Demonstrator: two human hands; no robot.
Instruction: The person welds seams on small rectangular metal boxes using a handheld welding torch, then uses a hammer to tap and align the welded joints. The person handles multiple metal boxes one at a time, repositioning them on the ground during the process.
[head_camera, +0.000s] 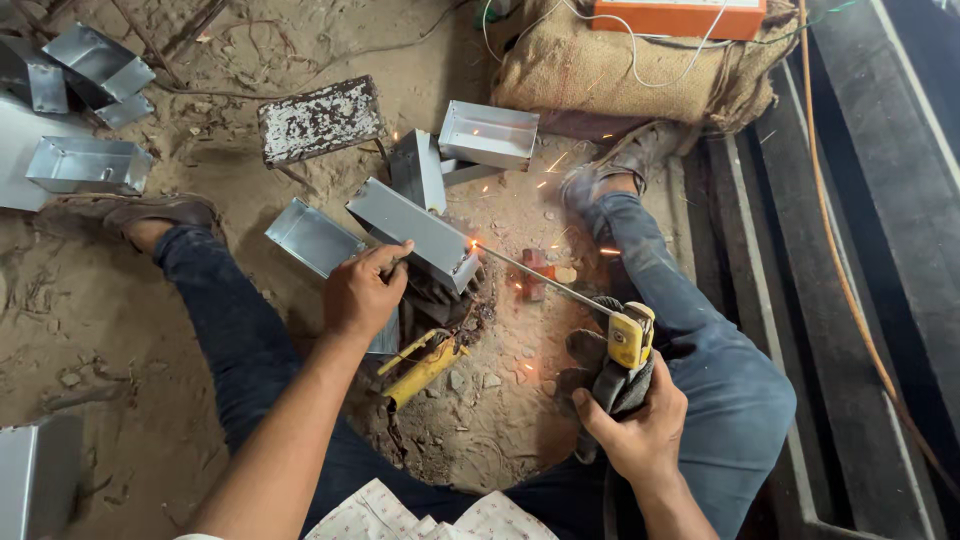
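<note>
In the head view, the left hand (362, 293) presses a grey metal box (420, 232) on the sandy floor (120, 350). The right hand (640, 425) grips closed a yellow electrode holder (630, 338); its rod (540, 278) touches the box corner with sparks. Other open metal boxes (488, 133) lie empty nearby.

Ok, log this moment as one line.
left hand: steadies grey metal box | right hand: grips yellow electrode holder | rod tip at box corner, sparks | seated on sandy ground
</note>
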